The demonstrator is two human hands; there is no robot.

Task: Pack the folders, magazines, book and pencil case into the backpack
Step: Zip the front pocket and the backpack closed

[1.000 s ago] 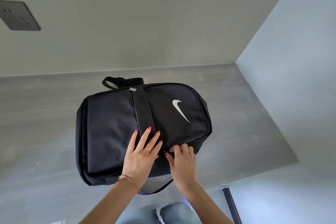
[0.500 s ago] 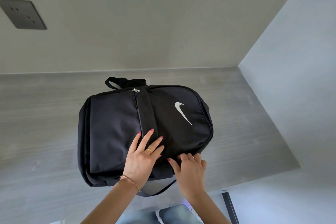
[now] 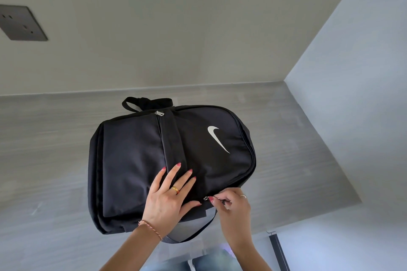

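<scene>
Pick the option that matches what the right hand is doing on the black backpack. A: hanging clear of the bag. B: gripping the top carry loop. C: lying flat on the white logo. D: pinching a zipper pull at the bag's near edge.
D: the right hand has its fingertips closed on a small metal zipper pull at the near edge of the backpack, while the left hand lies flat on the fabric.

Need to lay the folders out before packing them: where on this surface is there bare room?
Bare grey surface lies left of the backpack, and a strip between it and the right wall. The near edge is crowded: left hand presses the bag, right hand pinches a zipper pull.
</scene>
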